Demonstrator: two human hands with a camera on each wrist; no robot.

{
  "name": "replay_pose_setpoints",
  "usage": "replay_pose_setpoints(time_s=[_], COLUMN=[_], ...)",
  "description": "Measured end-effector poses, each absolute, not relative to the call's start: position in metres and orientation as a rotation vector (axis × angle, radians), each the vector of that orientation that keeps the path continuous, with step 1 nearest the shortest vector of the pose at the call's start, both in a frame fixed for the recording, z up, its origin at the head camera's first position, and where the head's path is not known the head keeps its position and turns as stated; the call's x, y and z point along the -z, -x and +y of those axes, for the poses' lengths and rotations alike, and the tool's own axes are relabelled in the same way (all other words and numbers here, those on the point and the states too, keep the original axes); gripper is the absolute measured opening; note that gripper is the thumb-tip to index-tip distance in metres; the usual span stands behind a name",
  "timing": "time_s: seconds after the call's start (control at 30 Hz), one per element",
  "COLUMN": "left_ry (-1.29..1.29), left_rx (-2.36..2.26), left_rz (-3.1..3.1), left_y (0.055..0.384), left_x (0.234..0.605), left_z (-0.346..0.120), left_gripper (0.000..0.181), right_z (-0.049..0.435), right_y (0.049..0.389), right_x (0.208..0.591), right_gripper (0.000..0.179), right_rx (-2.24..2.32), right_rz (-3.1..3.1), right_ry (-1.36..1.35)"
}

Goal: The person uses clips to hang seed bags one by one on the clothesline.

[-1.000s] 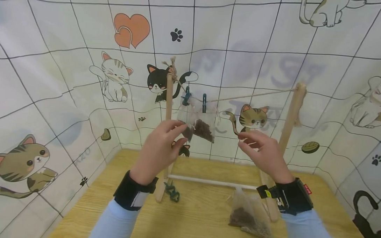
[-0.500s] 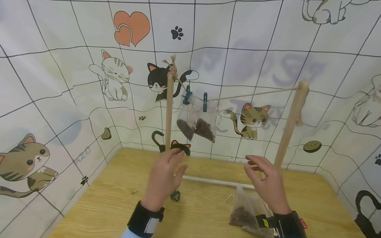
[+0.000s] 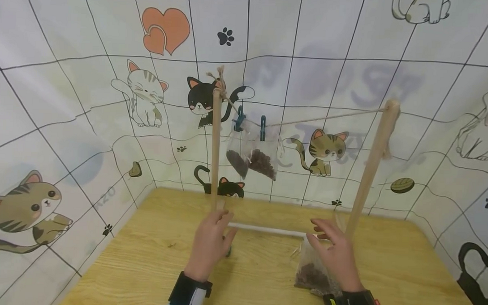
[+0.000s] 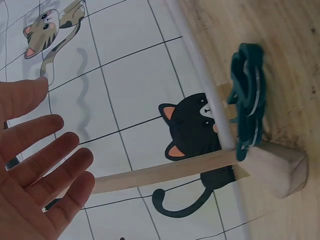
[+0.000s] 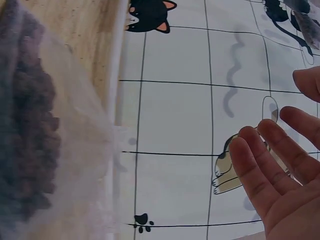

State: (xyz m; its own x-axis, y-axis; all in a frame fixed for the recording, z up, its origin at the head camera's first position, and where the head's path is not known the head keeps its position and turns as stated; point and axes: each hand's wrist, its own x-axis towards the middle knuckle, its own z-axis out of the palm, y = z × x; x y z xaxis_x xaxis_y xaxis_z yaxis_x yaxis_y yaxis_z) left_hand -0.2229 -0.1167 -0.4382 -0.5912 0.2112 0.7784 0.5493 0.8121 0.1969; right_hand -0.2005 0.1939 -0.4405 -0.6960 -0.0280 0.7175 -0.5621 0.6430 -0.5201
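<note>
My left hand (image 3: 210, 241) hovers over the table's left side with relaxed fingers, holding nothing. Teal clips (image 4: 248, 95) lie near it by the frame's foot, mostly hidden by the hand in the head view. My right hand (image 3: 337, 256), also empty and loosely bent, is above a mesh bag of dark reddish bits (image 3: 311, 275). A second bag (image 3: 327, 289) beside it is largely covered by that hand. Two filled bags hang from the sagging string (image 3: 326, 121): a left bag (image 3: 237, 160) and a right bag (image 3: 264, 161), each under a teal clip (image 3: 263, 127).
The wooden frame has a left post (image 3: 216, 147), a right post (image 3: 372, 170) and a white crossbar (image 3: 271, 230) low between them. It stands on a wood-grain table (image 3: 263, 288). Behind and at both sides hangs a cat-print sheet (image 3: 311, 83).
Both hands have come down from beside the hanging bags to low over the table. The hanging bags stay in place on the string. The head view has shifted slightly.
</note>
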Motion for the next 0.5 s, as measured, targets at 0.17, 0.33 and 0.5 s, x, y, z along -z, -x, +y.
replay_pose_setpoints(time_s=[0.17, 0.33, 0.5], left_ry=[0.543, 0.54, 0.541], left_rx=[0.562, 0.57, 0.583], left_rz=[-2.232, -2.269, -2.321], left_y=[0.224, 0.225, 0.225], left_x=[0.449, 0.452, 0.453], left_z=[-0.115, -0.114, -0.117], left_gripper=[0.036, 0.034, 0.031], right_z=[0.193, 0.193, 0.192], right_y=[0.2, 0.199, 0.199], right_x=[0.453, 0.461, 0.465], right_gripper=[0.039, 0.038, 0.037], right_rx=[-1.037, -1.065, -1.06], right_rz=[-2.182, -2.211, -2.21], right_ry=[-0.403, -0.361, -0.403])
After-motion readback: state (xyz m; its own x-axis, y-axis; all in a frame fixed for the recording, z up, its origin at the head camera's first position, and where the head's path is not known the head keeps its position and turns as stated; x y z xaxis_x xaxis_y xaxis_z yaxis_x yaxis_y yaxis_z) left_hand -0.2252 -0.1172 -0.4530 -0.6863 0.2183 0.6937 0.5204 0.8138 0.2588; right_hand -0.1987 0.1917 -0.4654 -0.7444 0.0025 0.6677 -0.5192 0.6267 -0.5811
